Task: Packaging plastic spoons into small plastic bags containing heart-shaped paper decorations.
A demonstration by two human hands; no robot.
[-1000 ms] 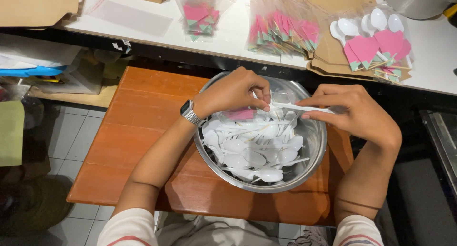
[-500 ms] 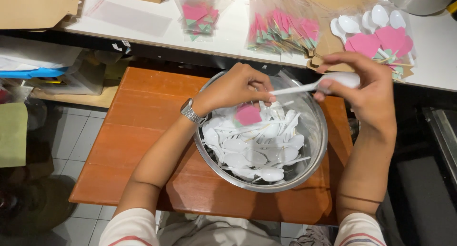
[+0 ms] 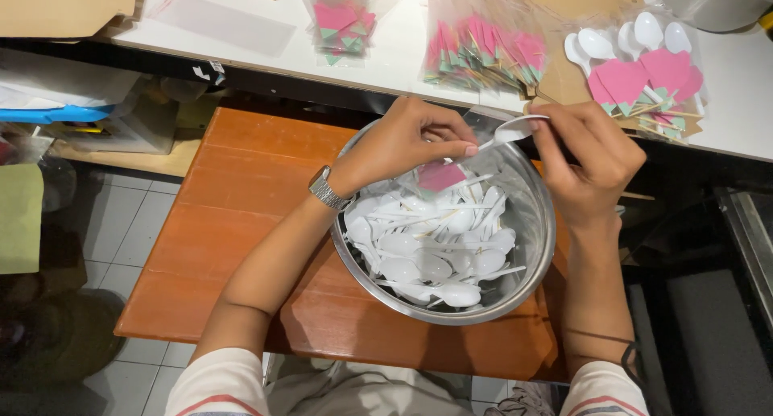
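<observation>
Hands pinched shut, left (image 3: 407, 142) on pink card (image 3: 440, 176), right (image 3: 588, 154) on spoon (image 3: 509, 132)

Left hand (image 3: 411, 142): hovering over the bowl's rim at eleven o'clock, fingertips pinching a pink paper tag (image 3: 440, 176).
Right hand (image 3: 588, 162): gripping a white plastic spoon (image 3: 509, 132) at the rim's one o'clock, spoon's bowl end pointing toward three o'clock.
Steel bowl (image 3: 531, 259): sitting on a wooden board (image 3: 241, 206), holding a heap of white spoons (image 3: 435, 247).
Finished spoons with pink tags (image 3: 636, 70): lying on the white counter (image 3: 386, 57) at one o'clock.
</observation>
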